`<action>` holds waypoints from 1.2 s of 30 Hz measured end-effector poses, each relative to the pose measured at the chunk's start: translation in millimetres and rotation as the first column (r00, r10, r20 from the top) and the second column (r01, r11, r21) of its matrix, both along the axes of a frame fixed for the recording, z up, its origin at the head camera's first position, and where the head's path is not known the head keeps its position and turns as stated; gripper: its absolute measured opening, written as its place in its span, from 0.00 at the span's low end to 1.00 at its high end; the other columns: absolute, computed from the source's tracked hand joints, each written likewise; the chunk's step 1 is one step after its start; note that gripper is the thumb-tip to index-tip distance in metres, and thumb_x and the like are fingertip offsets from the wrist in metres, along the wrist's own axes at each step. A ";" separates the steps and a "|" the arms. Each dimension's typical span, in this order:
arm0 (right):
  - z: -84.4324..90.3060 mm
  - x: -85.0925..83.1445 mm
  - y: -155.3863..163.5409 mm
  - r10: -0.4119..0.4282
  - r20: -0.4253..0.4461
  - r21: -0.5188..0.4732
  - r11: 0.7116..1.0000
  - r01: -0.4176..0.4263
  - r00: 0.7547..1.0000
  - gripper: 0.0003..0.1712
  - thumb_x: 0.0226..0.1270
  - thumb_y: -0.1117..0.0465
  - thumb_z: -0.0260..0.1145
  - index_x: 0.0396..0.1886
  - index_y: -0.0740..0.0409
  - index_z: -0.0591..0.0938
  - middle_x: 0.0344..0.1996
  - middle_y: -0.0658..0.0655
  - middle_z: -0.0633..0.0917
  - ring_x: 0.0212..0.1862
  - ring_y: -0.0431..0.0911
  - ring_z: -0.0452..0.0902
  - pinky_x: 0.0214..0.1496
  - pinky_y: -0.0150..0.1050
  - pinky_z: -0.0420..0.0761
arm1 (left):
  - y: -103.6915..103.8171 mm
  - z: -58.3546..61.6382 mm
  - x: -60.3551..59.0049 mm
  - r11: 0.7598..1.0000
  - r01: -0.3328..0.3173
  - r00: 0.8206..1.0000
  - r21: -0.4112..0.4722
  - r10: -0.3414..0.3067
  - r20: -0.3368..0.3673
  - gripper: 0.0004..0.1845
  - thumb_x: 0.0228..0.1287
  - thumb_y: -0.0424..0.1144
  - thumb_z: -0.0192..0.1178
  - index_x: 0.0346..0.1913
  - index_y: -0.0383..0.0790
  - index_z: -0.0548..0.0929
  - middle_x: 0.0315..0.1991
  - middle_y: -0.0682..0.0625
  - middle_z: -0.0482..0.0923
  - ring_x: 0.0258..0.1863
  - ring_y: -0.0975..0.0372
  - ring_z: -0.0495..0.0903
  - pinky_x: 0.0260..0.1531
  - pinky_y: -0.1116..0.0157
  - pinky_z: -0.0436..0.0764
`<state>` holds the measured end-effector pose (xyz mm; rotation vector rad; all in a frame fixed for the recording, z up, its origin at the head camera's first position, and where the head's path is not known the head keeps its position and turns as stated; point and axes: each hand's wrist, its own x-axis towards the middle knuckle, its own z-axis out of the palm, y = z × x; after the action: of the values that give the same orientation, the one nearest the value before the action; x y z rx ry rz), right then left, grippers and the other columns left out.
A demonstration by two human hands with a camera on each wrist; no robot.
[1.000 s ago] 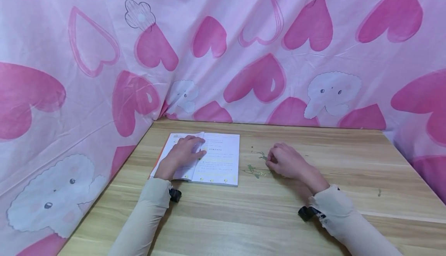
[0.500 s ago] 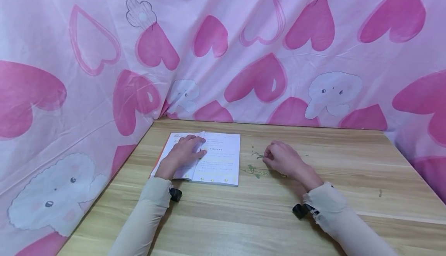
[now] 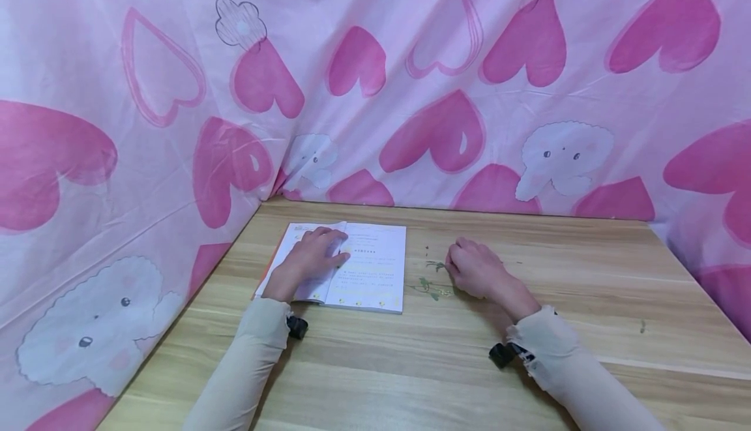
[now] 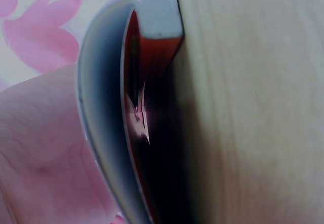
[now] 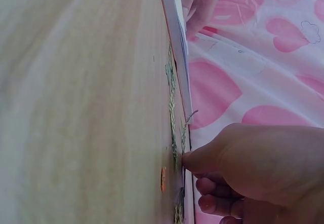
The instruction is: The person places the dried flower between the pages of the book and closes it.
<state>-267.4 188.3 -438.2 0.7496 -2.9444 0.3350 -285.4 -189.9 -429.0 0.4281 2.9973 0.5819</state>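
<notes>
An open book (image 3: 372,274) with printed pages lies on the wooden table. My left hand (image 3: 308,255) rests on its left page near the fold, fingers spread. In the left wrist view the palm (image 4: 45,153) sits beside the book's bowed pages (image 4: 96,97). To the right of the book, my right hand (image 3: 476,269) pinches a thin dried plant sprig (image 3: 435,266) low over the table. The right wrist view shows the thumb (image 5: 207,155) against this sprig (image 5: 184,133). Another dried sprig (image 3: 431,287), with green leaves and pale stems, lies just in front of it.
Small dark bits (image 3: 427,248) lie near the sprigs, and a small plant piece (image 3: 642,326) is far right on the table (image 3: 375,379). A small orange bit (image 5: 163,179) appears in the right wrist view. A pink heart-patterned cloth (image 3: 352,124) borders the table behind and left.
My right hand has shifted slightly left with the pinched sprig, then back right a little. My left hand stays on the book.
</notes>
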 end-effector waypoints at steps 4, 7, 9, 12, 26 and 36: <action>0.0 0.6 -0.6 0.009 -0.002 -0.021 1.000 -0.009 1.000 0.07 0.77 0.64 0.66 0.35 0.53 0.84 0.35 0.51 0.79 0.38 0.46 0.74 0.46 0.48 0.80 | 0.6 0.0 1.0 1.000 -0.008 1.000 -0.006 0.008 0.018 0.35 0.73 0.61 0.66 0.77 0.51 0.76 0.79 0.39 0.70 0.76 0.37 0.68 0.74 0.32 0.68; 0.9 0.8 -1.4 0.026 -0.032 -0.037 0.999 -0.027 0.999 0.07 0.76 0.65 0.67 0.34 0.52 0.83 0.35 0.50 0.78 0.38 0.45 0.73 0.44 0.45 0.79 | 1.9 0.5 1.3 0.999 0.004 1.000 -0.031 -0.003 0.031 0.42 0.68 0.67 0.69 0.79 0.53 0.74 0.79 0.38 0.69 0.76 0.36 0.67 0.74 0.32 0.67; 2.0 1.0 -2.4 0.038 -0.052 -0.048 0.998 -0.041 0.998 0.07 0.76 0.65 0.67 0.34 0.53 0.82 0.34 0.50 0.78 0.37 0.44 0.72 0.43 0.44 0.78 | 2.8 1.6 2.2 0.998 0.024 0.999 -0.054 -0.022 0.028 0.46 0.64 0.69 0.70 0.81 0.53 0.73 0.79 0.36 0.69 0.75 0.35 0.67 0.72 0.31 0.68; 4.1 0.9 -5.7 0.042 -0.068 -0.071 0.996 -0.047 0.997 0.07 0.75 0.65 0.68 0.34 0.53 0.82 0.34 0.50 0.78 0.37 0.44 0.73 0.43 0.44 0.79 | 4.0 2.7 3.4 0.996 0.037 0.999 -0.077 -0.034 0.037 0.50 0.61 0.71 0.71 0.82 0.55 0.71 0.80 0.35 0.66 0.75 0.34 0.66 0.71 0.30 0.68; 5.9 -6.8 -38.8 0.052 -0.099 -0.133 0.989 -0.065 0.994 0.07 0.72 0.66 0.67 0.34 0.51 0.80 0.32 0.48 0.80 0.39 0.45 0.76 0.49 0.47 0.81 | 4.7 -2.3 3.4 0.996 0.031 0.999 -0.079 -0.027 0.044 0.52 0.59 0.73 0.72 0.83 0.59 0.68 0.81 0.35 0.62 0.77 0.35 0.63 0.72 0.28 0.66; 4.7 -11.1 -71.4 0.107 -0.157 -0.109 0.986 -0.125 0.982 0.07 0.75 0.63 0.68 0.34 0.51 0.80 0.30 0.47 0.79 0.36 0.44 0.75 0.45 0.44 0.80 | 5.3 -0.6 5.7 0.997 0.023 0.998 -0.073 -0.019 0.056 0.52 0.59 0.73 0.72 0.83 0.60 0.68 0.82 0.35 0.60 0.78 0.35 0.61 0.72 0.27 0.64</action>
<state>-278.5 117.0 -433.5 0.8914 -2.7196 0.4366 -279.6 -184.7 -429.6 0.4314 2.9468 0.4725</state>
